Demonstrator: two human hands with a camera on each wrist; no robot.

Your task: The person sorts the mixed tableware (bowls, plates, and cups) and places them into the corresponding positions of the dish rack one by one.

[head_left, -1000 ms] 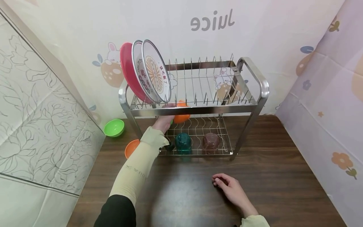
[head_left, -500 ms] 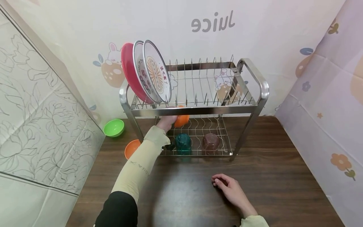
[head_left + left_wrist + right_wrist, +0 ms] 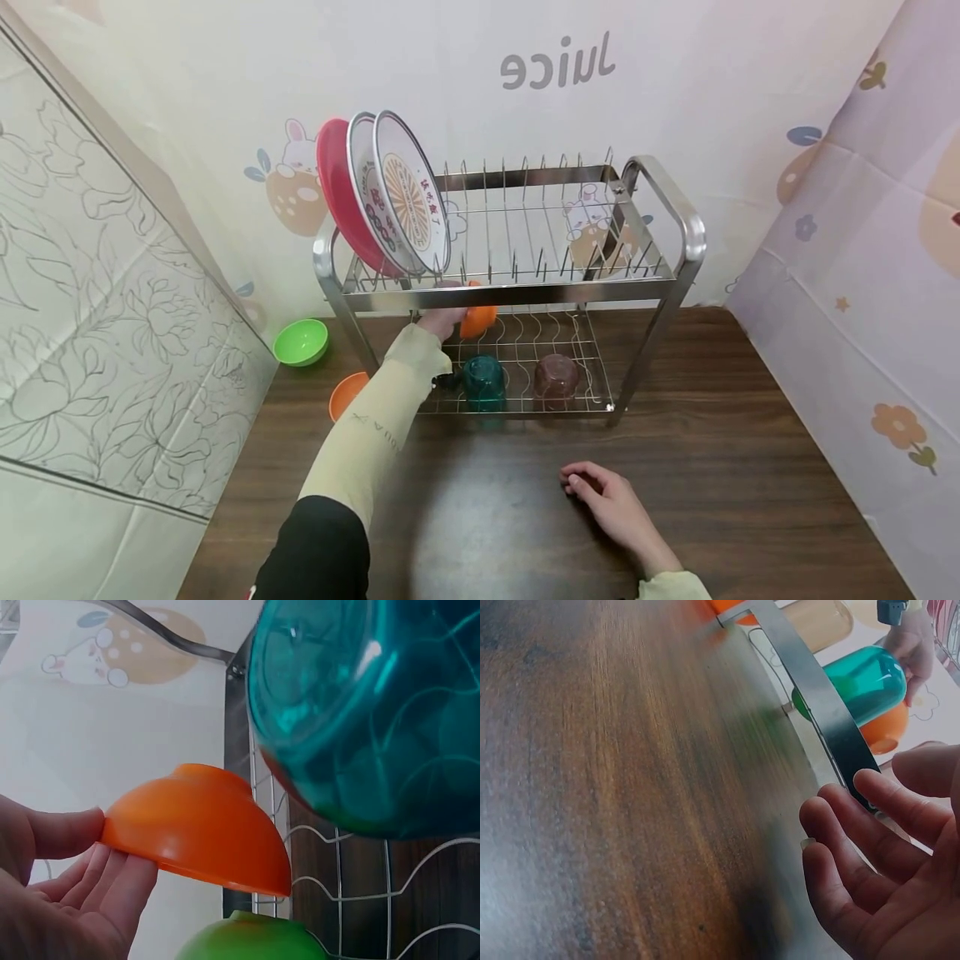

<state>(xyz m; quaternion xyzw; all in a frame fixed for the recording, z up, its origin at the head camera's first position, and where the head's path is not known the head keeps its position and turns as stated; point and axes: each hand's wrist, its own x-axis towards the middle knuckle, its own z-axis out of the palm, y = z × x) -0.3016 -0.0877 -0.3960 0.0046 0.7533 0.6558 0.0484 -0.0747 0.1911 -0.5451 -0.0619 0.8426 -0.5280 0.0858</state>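
Observation:
My left hand (image 3: pixel 442 322) reaches under the top tier of the metal dish rack (image 3: pixel 510 294). In the left wrist view it pinches the rim of an upside-down orange bowl (image 3: pixel 199 825) between thumb and fingers. The bowl is tilted, just above an upside-down green bowl (image 3: pixel 251 941) on the lower tier. Beside it, a teal cup (image 3: pixel 483 382) and a pinkish cup (image 3: pixel 557 379) stand upside down on the wire tier. My right hand (image 3: pixel 617 510) rests on the table in front of the rack, its fingers loosely bent and holding nothing.
A red plate (image 3: pixel 341 192) and two white patterned plates (image 3: pixel 411 196) lean at the left of the top tier. Left of the rack, another green bowl (image 3: pixel 302 342) and another orange bowl (image 3: pixel 347 394) sit on the wooden table (image 3: pixel 480 500).
My left hand has lowered the orange bowl slightly, from behind the rack's front bar to mostly below it. The right hand stays where it was.

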